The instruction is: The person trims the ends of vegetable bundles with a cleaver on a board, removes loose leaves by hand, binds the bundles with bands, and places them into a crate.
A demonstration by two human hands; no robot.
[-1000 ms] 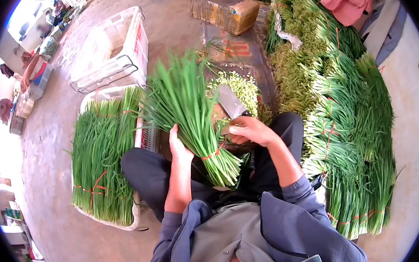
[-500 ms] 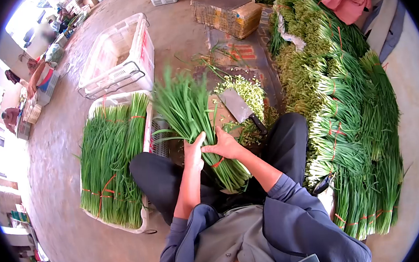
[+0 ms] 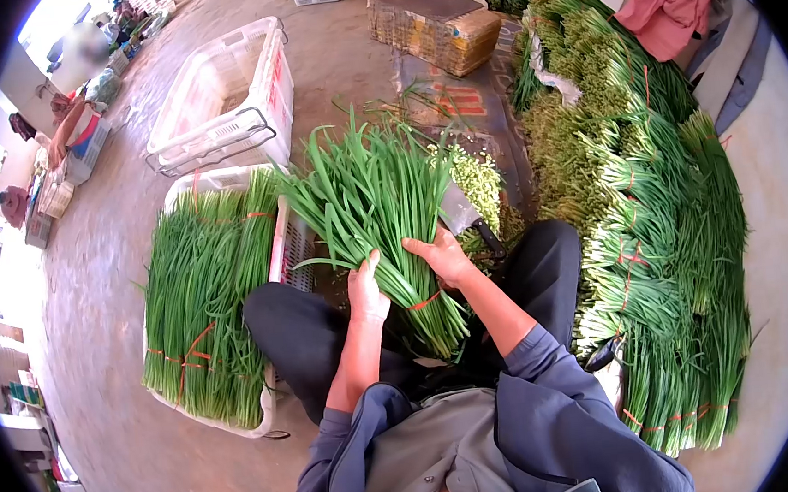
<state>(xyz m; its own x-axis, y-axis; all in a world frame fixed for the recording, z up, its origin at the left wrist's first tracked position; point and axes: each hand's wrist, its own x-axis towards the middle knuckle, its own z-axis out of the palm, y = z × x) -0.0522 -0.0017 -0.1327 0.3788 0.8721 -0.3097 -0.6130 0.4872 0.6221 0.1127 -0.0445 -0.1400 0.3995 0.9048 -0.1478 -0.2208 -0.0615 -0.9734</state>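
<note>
A bunch of garlic chives (image 3: 378, 182), tied low down with a red band, stands between my knees with its leafy tops fanned out away from me. On its left side my left hand (image 3: 367, 290) grips the stems, thumb up. My right hand (image 3: 441, 256) holds the opposite side above the band, its thumb laid across the leaves. Just beyond my right hand lies a cleaver (image 3: 467, 214), its blade partly behind the leaves. Pale chopped stem ends (image 3: 479, 182) are heaped beside the cleaver.
To my left is a white crate (image 3: 265, 424) filled with tied chives; an open white basket (image 3: 218, 121) stands beyond it. A long pile of chive bundles (image 3: 658, 253) runs along my right. A taped box (image 3: 437, 30) sits ahead, and a pink garment (image 3: 671, 2) hangs at upper right.
My hands have moved apart on the bunch, the right one shifting right. The leafy tops have spread wider, now covering more of the cleaver's blade and the board.
</note>
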